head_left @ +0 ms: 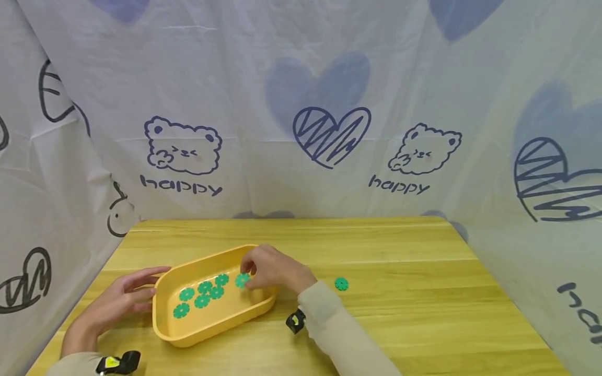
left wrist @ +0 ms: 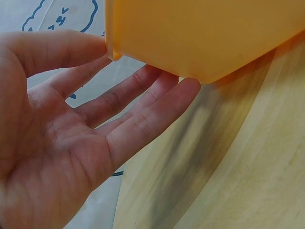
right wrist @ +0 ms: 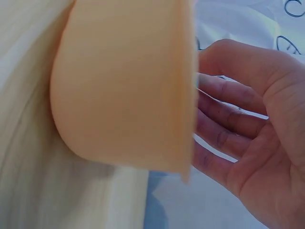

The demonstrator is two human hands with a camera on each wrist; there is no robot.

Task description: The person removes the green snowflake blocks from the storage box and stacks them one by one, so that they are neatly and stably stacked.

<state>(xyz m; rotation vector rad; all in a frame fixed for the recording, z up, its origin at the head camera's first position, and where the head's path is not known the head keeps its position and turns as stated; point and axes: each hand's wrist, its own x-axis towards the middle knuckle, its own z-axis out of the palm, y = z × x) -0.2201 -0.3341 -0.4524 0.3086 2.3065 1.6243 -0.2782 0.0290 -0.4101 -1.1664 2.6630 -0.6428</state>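
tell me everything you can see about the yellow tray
The yellow tray is a rounded-corner rectangle with a projecting rim and plain walls, plastic by its look. It stands upright on the wooden table, set at a slant, right end farther back. Several green notched discs lie inside. The left hand touches its left end; the right hand reaches in over the right end.

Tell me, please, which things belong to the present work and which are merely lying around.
Probably belong:
yellow rounded-rectangular plastic tray
green toothed flat discs inside it
matching green disc outside

Seemingly just surroundings:
white cloth with blue drawings
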